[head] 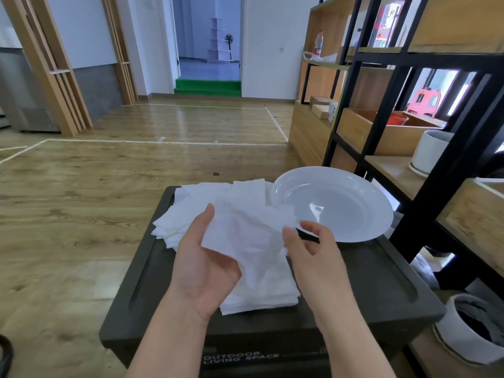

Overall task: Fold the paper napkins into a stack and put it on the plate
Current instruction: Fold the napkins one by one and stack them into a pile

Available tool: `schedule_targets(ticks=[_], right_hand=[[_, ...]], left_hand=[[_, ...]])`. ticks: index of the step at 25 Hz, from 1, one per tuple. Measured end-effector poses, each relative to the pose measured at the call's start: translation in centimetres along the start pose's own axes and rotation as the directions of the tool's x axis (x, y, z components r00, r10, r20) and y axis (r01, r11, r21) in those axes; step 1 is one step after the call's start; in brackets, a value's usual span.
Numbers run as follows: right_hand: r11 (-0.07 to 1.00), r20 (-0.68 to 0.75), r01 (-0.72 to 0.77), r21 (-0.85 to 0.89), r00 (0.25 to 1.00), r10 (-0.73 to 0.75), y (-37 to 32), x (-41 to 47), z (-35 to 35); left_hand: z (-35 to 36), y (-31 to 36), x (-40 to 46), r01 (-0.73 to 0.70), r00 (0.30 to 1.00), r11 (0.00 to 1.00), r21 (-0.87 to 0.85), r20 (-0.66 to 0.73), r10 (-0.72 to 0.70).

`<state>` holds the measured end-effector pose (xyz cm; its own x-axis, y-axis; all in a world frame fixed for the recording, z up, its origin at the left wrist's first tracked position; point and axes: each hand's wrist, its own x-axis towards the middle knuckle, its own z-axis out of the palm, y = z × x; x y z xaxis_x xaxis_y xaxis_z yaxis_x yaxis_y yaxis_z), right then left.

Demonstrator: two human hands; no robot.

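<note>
Nearest the camera, the front face of a dark storage box (pixel 381 282) carried white lettering that read "OUTDOOR LIVING SPACE". On its lid, close to the person, lay a folded stack (pixel 261 298) of white napkins, squared but not perfectly even at the edges.

Above that stack, both hands worked one loose napkin (pixel 245 236) in the air. The left hand (pixel 201 268) lay palm up beneath it, thumb pressed onto the sheet's left edge and fingers curled under. The right hand (pixel 313 249) pinched the sheet's right edge between thumb and forefinger, its other fingers loosely bent. The sheet was crumpled and slack, not yet creased.

Further back on the lid sat an untidy pile of unfolded napkins (pixel 196 205), spreading toward the lid's left edge. To the right, a white plate (pixel 354 227) stood empty, and its rim overhung the box's right side.

The risks seemed plain. Thin tissue pulled between two grips could tear, or fold crookedly because it was already wrinkled. A careless elbow or a heavy set-down might tip the overhanging plate off the lid. The loose pile, near the edge, could slide to the floor.

Beyond, on the shelving (pixel 381 58), a bottle (pixel 318 43) with a red label was too small to read.
</note>
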<state>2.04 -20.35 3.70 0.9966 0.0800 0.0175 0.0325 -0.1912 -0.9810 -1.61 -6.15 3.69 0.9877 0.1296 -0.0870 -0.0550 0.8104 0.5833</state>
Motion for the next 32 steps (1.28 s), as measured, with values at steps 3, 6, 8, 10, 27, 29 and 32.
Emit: schedule_targets(ticks=[3, 6, 8, 10, 27, 29, 32], right_hand=[[0.976, 0.148, -0.044, 0.213, 0.989, 0.012, -0.3, 0.8, -0.4], [0.969, 0.068, 0.120, 0.218, 0.988, -0.137, -0.4, 1.2, -1.0], [0.967, 0.042, 0.150, 0.205, 0.986, -0.162, -0.2, 1.4, -1.5], [0.967, 0.049, 0.184, 0.178, 0.980, -0.195, 0.1, 1.4, -1.8], [0.834, 0.005, 0.444, -0.327, 0.884, -0.468, 0.7, 1.8, -3.1], [0.806, -0.005, 0.447, -0.387, 0.873, -0.487, 0.8, 1.9, -3.2], [0.803, 0.007, 0.472, -0.363, 0.863, -0.505, 0.6, 1.8, -3.2]], left_hand=[[-0.3, -0.4, 0.1, -0.002, 1.000, 0.999, 0.039, 0.003, 0.002], [0.0, 0.2, 0.0, -0.092, 0.996, 0.968, 0.233, 0.044, 0.084], [0.2, 0.8, -0.1, -0.186, 0.982, 0.902, 0.390, 0.031, 0.189], [0.2, 1.1, -0.2, -0.236, 0.953, 0.798, 0.555, -0.030, 0.303], [-0.4, 1.3, -0.6, -0.289, 0.852, 0.256, 0.922, 0.126, 0.508], [-0.5, 1.4, -0.7, -0.268, 0.835, 0.181, 0.946, 0.134, 0.534], [-0.1, 1.2, -1.0, -0.274, 0.818, 0.012, 0.962, 0.226, 0.529]])
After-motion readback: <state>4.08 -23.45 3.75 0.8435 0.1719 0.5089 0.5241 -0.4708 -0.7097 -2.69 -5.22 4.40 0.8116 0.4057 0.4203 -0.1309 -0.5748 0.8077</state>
